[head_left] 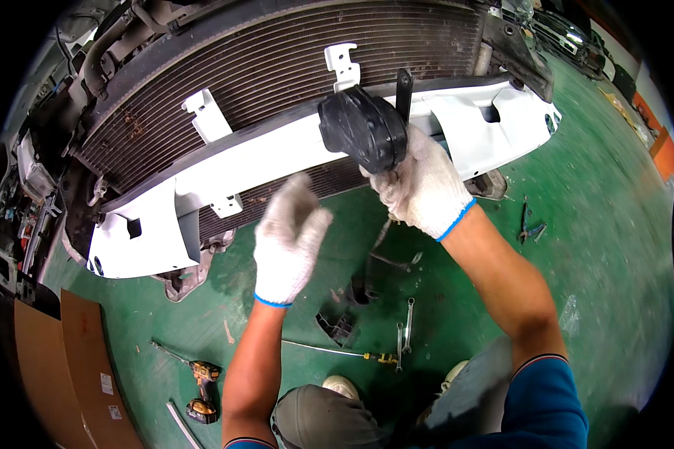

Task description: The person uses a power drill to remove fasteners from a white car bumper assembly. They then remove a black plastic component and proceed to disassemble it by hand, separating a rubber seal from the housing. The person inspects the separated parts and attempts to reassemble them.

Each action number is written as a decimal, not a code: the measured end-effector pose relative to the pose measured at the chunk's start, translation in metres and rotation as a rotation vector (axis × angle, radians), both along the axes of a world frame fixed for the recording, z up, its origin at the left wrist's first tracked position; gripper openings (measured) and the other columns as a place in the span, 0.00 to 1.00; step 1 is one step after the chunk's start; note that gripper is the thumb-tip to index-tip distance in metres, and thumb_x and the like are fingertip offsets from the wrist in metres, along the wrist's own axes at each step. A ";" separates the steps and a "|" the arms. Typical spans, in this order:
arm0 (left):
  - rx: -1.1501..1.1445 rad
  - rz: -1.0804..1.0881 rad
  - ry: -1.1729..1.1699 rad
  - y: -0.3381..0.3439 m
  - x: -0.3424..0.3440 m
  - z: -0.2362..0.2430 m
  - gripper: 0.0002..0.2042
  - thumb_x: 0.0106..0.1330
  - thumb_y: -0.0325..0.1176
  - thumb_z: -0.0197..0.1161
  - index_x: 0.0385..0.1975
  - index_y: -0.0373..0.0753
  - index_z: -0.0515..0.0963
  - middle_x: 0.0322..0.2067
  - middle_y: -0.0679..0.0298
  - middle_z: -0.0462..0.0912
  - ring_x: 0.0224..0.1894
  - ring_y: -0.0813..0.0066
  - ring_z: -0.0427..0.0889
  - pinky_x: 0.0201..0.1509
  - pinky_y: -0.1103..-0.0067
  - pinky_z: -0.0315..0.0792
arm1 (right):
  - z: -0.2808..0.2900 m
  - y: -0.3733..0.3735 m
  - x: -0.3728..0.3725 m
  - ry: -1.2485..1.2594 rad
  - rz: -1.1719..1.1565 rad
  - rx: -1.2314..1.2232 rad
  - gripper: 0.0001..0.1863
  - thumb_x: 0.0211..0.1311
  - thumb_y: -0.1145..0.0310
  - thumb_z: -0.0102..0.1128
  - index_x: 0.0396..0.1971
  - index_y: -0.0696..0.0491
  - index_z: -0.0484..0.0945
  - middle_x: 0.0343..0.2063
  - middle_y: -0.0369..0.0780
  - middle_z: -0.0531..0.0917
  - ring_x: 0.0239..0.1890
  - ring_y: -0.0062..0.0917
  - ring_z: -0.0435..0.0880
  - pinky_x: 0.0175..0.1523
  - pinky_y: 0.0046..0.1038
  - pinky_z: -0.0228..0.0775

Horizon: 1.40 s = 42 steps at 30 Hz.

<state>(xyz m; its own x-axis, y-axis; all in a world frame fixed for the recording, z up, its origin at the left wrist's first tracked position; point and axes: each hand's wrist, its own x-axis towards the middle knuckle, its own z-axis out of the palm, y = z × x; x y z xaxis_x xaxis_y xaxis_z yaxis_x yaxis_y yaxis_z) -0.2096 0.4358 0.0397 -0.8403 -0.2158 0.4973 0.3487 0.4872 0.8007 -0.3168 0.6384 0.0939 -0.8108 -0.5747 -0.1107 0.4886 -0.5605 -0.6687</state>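
Note:
My gloved right hand (pixel 419 187) grips a black plastic component (pixel 359 129) with an upright metal bracket (pixel 405 93), holding it in front of the white bumper beam (pixel 262 159). My gloved left hand (pixel 290 243) is raised below the beam, lower left of the component, fingers apart and holding nothing, its fingertips slightly blurred. The beam carries white mounting tabs (pixel 210 116) and curved end plates (pixel 472 135), with the radiator (pixel 269 60) behind it. The part of the beam behind the component is hidden.
On the green floor lie a cordless drill (pixel 204 382), two wrenches (pixel 408 325), pliers (pixel 528 228), black plastic pieces (pixel 337 328) and a yellow-fitted cable (pixel 374 358). A cardboard sheet (pixel 82 359) is at the left. A car (pixel 558 37) stands at the upper right.

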 end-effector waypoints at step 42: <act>0.818 -0.503 0.023 0.092 -0.070 0.087 0.34 0.68 0.31 0.68 0.70 0.26 0.60 0.49 0.56 0.81 0.46 0.72 0.84 0.50 0.77 0.80 | 0.061 0.052 -0.052 0.702 -0.402 0.251 0.28 0.63 0.76 0.65 0.63 0.68 0.71 0.52 0.47 0.83 0.52 0.27 0.83 0.59 0.26 0.76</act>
<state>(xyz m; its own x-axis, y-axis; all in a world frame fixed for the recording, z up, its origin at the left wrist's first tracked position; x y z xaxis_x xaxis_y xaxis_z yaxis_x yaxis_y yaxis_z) -0.2801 0.5274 0.1263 -0.9211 -0.1199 0.3705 0.3845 -0.4301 0.8168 -0.3688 0.6903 0.1547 -0.8765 -0.2531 0.4094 -0.2916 -0.3974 -0.8701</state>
